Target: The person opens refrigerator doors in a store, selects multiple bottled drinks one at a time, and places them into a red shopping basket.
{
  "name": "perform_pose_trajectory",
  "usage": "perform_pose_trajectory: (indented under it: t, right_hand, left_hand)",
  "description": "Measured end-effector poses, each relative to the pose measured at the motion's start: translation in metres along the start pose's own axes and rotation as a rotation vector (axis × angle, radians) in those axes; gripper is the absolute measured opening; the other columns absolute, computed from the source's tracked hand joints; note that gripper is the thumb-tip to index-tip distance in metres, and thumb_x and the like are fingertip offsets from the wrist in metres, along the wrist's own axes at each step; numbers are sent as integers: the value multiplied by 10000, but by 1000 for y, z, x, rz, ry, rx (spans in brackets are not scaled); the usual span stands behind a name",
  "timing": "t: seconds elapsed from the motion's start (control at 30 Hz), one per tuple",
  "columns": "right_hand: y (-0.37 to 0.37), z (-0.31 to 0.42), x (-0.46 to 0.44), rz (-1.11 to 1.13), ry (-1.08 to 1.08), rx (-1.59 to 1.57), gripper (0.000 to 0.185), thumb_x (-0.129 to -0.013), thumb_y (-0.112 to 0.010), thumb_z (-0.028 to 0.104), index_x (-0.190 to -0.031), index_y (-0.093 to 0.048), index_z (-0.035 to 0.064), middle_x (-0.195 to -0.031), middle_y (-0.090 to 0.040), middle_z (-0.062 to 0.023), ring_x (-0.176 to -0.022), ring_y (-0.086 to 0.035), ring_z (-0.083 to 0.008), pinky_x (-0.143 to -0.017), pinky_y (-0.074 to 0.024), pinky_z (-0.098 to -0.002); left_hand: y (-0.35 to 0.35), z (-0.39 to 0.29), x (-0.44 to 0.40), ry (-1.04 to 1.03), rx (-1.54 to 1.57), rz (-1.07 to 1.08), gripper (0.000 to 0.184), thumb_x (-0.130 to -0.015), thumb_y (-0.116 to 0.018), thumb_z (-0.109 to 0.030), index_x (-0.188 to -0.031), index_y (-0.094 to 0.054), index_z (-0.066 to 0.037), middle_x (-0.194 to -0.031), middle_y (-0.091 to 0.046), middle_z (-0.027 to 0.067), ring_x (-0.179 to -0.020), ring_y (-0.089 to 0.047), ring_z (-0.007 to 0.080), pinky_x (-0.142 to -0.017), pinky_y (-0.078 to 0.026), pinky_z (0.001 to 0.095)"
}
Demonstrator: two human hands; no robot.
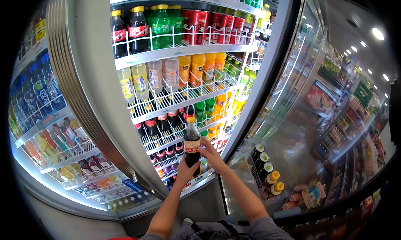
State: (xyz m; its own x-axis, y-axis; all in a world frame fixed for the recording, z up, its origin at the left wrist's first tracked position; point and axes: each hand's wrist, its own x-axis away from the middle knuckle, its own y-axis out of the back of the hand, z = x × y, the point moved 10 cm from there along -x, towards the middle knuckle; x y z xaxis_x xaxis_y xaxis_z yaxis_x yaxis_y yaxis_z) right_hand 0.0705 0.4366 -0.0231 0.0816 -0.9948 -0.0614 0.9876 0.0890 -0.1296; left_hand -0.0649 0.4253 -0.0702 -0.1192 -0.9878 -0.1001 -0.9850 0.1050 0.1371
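An upright dark cola bottle (192, 135) with a yellow cap and a pale and red label is in front of the open fridge's shelves. My left hand (188, 170) is wrapped round its lower part. My right hand (211, 155) is at the bottle's right side, beside the label, with its fingers bent; whether they press on the bottle is hard to make out. Behind the bottle, a white wire shelf (165, 144) holds several dark bottles with red labels. Above it, another shelf (188, 103) carries clear, yellow and orange drinks.
The open glass door (275, 127) stands on the right, with several cans and yellow-capped bottles (273, 176) low behind it. On the left is a closed fridge door with a long metal handle (79, 98). The top shelf edge (179, 49) bears red cans and green bottles.
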Motion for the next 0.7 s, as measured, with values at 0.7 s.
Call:
perform_pose_trajectory:
  t: [0.7]
  right_hand:
    - [36,-29,172,-25,-159,-382,599,-901,-668,220,-1417,-381,121,-1311,-506,-17,-1216,-477,-142,-1000,-388,-310]
  left_hand:
    - [-117,-6,109,258,733,307,393,-919,-512,-256,-1246,-507,-37,-1097,-585,56,-1033,-556,145,-903,-426,275]
